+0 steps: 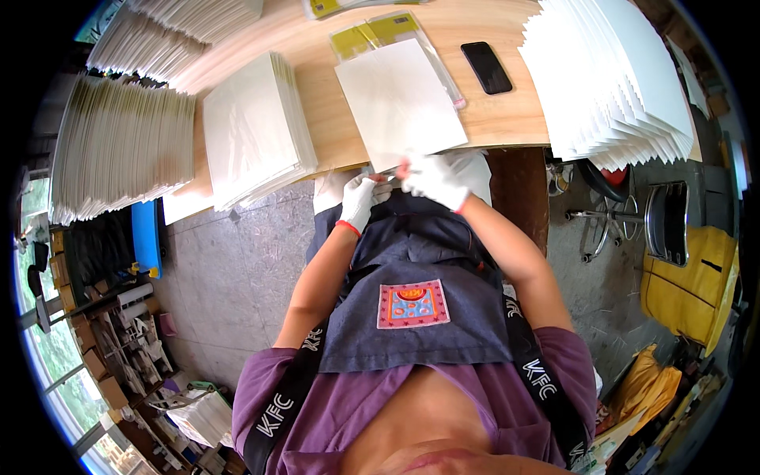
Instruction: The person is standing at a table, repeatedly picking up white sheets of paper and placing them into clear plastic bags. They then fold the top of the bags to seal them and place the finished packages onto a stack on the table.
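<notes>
A white sheet (400,103) was laid on the wooden desk (491,111), and its near edge reached over the front edge of the desk. This near edge was held by both hands, which were covered with white gloves. The left hand (360,199) was placed just below the edge of the desk, and its grip was closed narrowly around the lower left part of the sheet, as far as could be seen. The right hand (435,179) was placed beside it, almost touching it, and the edge of the sheet was pinched between its fingers (410,169). Whether something more was held in this hand could not be told.

Under the far part of the sheet a clear plastic sleeve with a yellow strip (380,33) was seen, and it was partly covered by the sheet. A black phone (486,67) was lying flat on the desk, to the right of the sheet and apart from it. A stack of white sheets (253,127) was placed to the left of the held sheet, near it but not touching. A larger fanned pile of white sheets (613,79) was standing at the right end of the desk. Further piles of sheets (119,150) were seen at the far left, beside a blue box (146,237). A grey apron with a coloured patch (412,305) was worn by the person. A yellow bag (693,289) was lying on the floor at the right.
</notes>
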### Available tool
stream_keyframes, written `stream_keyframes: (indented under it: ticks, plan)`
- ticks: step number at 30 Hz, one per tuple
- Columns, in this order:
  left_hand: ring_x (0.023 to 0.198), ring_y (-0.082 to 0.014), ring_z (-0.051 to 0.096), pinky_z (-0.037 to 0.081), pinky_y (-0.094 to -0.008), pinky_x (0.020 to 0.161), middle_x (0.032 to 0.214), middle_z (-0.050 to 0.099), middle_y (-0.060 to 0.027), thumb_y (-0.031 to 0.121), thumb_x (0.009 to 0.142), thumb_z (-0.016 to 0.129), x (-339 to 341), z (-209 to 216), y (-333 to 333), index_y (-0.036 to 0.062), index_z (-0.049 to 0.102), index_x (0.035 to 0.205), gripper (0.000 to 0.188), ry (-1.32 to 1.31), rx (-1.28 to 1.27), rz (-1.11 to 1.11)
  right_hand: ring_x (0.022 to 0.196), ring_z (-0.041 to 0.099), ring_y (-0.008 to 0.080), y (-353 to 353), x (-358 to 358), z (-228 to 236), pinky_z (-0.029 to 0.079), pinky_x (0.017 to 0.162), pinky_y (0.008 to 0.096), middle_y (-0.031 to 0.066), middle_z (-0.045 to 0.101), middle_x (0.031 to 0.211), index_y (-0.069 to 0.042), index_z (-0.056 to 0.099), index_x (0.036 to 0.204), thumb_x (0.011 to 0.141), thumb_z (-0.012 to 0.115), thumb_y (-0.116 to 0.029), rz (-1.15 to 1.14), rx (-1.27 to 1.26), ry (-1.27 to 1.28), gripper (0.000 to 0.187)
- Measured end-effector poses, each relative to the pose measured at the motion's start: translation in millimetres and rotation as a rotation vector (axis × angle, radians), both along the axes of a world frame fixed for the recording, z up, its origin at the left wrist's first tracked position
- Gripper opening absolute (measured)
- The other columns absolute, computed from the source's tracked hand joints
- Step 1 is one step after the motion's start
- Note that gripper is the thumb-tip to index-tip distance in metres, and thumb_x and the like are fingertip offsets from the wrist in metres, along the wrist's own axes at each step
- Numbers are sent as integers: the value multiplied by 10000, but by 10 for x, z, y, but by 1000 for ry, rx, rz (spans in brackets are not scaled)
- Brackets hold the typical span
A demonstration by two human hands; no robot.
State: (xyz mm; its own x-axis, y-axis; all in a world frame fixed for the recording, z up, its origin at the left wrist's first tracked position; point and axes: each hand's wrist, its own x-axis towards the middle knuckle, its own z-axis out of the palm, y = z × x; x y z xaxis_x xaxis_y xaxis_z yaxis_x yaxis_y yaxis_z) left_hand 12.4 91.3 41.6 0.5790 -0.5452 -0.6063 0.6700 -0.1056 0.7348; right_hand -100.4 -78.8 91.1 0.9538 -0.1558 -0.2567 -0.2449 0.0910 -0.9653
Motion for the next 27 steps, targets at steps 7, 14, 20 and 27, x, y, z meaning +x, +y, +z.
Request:
stream_keyframes:
  ticks: [7, 14, 20, 27]
  plan:
    - [703, -149, 622, 518, -261, 640, 876, 655, -106, 156, 892, 569, -9, 277, 295, 1, 586, 867, 158, -554, 146, -232, 775, 570, 230, -1337, -2312, -958, 438, 647, 331, 89, 594, 821, -42, 586, 804, 863, 533, -221, -242, -116, 305, 195]
    - [765, -252, 581, 474, -376, 713, 1035, 605, -90, -8, 617, 652, -21, 422, 156, 97, 616, 856, 263, -1945, 398, -372, 934, 604, 340, -829, -1618, -156, 485, 759, 445, 152, 641, 957, -69, 569, 991, 824, 562, -356, 17, -1030, 616, 332]
    - [821, -230, 580, 464, -363, 728, 949, 610, -33, 145, 735, 694, 149, 320, 191, 112, 664, 880, 151, -1744, 359, -479, 988, 543, 229, -814, -632, -66, 439, 822, 380, 27, 567, 1030, -156, 570, 967, 711, 671, -280, -15, -1423, -222, 302]
    - [900, -212, 594, 538, -391, 793, 912, 571, -91, -8, 843, 584, 54, -27, 270, 21, 452, 1063, 258, -282, -103, 262, 705, 601, 301, -551, -460, -375, 446, 642, 385, 116, 631, 735, -72, 594, 812, 859, 520, -430, -432, -830, 224, 369]
